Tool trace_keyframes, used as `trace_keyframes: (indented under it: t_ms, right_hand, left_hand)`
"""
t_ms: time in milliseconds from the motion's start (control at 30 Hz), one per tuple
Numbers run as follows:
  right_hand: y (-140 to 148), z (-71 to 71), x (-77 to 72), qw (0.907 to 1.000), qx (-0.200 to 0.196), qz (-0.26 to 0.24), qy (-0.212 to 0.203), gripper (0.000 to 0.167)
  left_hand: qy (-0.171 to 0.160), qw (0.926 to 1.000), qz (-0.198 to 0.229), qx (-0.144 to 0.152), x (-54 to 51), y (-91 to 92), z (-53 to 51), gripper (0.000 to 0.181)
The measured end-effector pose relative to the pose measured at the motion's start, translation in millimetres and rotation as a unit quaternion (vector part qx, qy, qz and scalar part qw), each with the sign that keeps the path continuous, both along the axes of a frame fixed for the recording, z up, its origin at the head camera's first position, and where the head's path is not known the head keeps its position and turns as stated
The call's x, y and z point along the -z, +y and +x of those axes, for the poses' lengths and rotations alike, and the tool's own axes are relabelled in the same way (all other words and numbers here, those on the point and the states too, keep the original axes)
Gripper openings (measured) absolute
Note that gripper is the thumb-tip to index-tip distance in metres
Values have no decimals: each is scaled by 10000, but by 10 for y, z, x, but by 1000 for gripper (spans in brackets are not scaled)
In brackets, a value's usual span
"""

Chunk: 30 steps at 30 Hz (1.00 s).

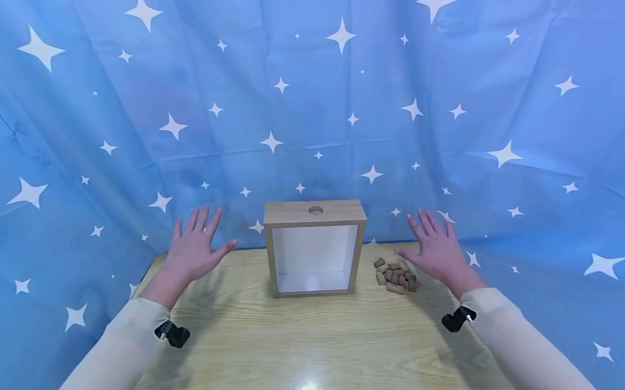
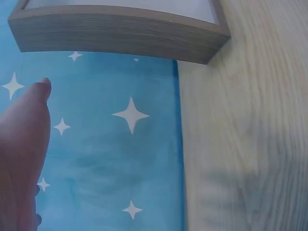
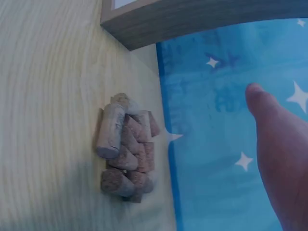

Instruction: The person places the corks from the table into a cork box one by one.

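A wooden box frame (image 1: 360, 256) with a clear front and white inside stands upright at the back of the table, a round hole (image 1: 316, 210) in its top. To its right lies a heap of wine corks (image 1: 395, 276), seen closer in the right wrist view as several corks (image 3: 112, 127) bunched together. My left hand (image 1: 195, 248) hovers left of the box with fingers spread, holding nothing. My right hand (image 1: 438, 251) is raised beside the corks, fingers straight, apart from them. In the wrist views mostly the left thumb (image 2: 29, 110) and right thumb (image 3: 269, 120) show.
A pale wood-grain table (image 1: 297, 339) runs under everything. Behind its far edge hangs a blue curtain (image 1: 314, 103) with white stars. A black wrist camera (image 1: 172, 333) sits on the left cuff, another wrist camera (image 1: 458, 319) on the right.
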State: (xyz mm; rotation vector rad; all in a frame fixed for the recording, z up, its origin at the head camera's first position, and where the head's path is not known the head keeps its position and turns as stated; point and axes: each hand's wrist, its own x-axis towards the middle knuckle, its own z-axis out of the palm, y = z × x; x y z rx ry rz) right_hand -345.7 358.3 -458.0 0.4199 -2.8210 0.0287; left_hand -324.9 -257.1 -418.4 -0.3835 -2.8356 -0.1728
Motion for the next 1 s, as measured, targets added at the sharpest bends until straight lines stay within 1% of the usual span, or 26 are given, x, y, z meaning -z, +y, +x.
trace_keyframes:
  t_ms: [133, 333, 400, 533, 633, 767, 900, 1000]
  right_hand:
    - [0, 64, 89, 9999, -46, -120, -52, 104]
    - [19, 175, 267, 9995, -157, -221, 179, 102]
    - [13, 221, 315, 9987, -225, -385, 246, 100]
    - [-16, 329, 380, 9956, -309, -858, 212, 94]
    - [-27, 406, 436, 9932, -246, -1136, 76, 88]
    - [-29, 507, 532, 9915, -152, -1291, -5, 81]
    - [-36, 597, 634, 9886, -199, -1491, 14, 72]
    - [-40, 633, 721, 9854, -252, -1683, -97, 66]
  left_hand:
    - [203, 9992, 208, 282, -72, 53, -17, 96]
    - [458, 9942, 597, 765, -158, 135, -70, 91]
    - [478, 9922, 747, 878, -187, 166, -86, 90]
    - [538, 9863, 1054, 1147, -253, 231, -111, 88]
    - [477, 9795, 1330, 1435, -316, 289, -119, 88]
    - [273, 9679, 1753, 1780, -391, 396, -133, 88]
    - [122, 9583, 2056, 1980, -437, 515, -169, 85]
    - [54, 9514, 2228, 2126, -447, 582, -207, 83]
